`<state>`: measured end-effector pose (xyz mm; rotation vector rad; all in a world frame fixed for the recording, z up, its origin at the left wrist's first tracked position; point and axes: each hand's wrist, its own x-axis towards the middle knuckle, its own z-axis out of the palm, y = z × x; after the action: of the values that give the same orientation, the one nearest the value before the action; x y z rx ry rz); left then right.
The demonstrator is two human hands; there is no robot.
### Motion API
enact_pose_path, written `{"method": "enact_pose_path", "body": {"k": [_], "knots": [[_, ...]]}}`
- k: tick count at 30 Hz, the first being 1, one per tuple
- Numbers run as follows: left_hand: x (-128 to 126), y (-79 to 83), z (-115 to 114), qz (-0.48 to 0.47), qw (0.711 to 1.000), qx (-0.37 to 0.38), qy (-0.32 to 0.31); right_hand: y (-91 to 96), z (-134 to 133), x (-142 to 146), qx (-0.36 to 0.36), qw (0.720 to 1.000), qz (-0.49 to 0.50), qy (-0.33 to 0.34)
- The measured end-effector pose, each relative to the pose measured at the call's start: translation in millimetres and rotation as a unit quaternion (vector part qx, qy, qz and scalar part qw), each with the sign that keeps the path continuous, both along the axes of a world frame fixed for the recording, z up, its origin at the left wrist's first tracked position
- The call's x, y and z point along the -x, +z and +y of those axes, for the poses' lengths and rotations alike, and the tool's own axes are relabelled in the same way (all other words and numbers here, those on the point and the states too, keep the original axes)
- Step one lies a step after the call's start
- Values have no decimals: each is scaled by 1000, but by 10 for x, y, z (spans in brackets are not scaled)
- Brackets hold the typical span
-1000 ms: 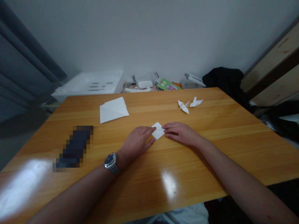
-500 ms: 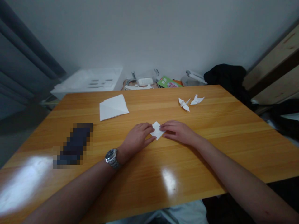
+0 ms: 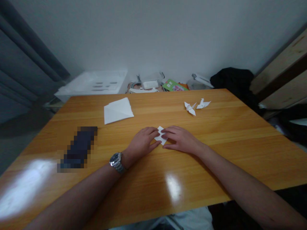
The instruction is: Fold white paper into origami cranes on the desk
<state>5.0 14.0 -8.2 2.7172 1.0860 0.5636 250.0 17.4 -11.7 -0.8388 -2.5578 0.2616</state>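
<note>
While both bare hands meet over the brown wooden table (image 3: 144, 188), the head view shows a small white diamond-shaped folded paper (image 3: 160, 138) between them. The left hand (image 3: 142, 142) has fingers on its left edge; the right hand (image 3: 183, 140) lays fingertips across its right side. Whether either pinches it, I cannot tell. The step looks like creasing; the next move seems to call for aligned edges, though the fingers hide part of the sheet. Beyond lie two white paper cranes (image 3: 190, 108) and a stack of white paper sheets (image 3: 118, 111), both apart from the hands.

White paper diamond (image 3: 158, 138); orange-brown wood-grained table (image 3: 148, 179); silver watch (image 3: 116, 162).
</note>
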Motion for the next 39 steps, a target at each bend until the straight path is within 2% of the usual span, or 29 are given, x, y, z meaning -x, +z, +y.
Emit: {"method": "enact_pose_path", "body": {"k": [6, 12, 20, 29, 34, 39], "knots": [[4, -13, -19, -7, 1000, 1, -10, 2, -3, 4, -44, 998, -46, 23], [8, -1, -12, -9, 1000, -1, -18, 3, -30, 11, -50, 997, -49, 19], [4, -15, 15, -10, 1000, 1, -22, 26, -31, -46, -2, 1000, -5, 19], [-5, -47, 15, -22, 1000, 0, -19, -81, 3, -38, 3, 999, 41, -13], [-27, -19, 10, -31, 999, 3, -4, -12, -27, -21, 40, 992, 116, -35], [-35, 30, -14, -72, 997, 18, 26, 70, -63, 21, 74, 986, 138, -60]]}}
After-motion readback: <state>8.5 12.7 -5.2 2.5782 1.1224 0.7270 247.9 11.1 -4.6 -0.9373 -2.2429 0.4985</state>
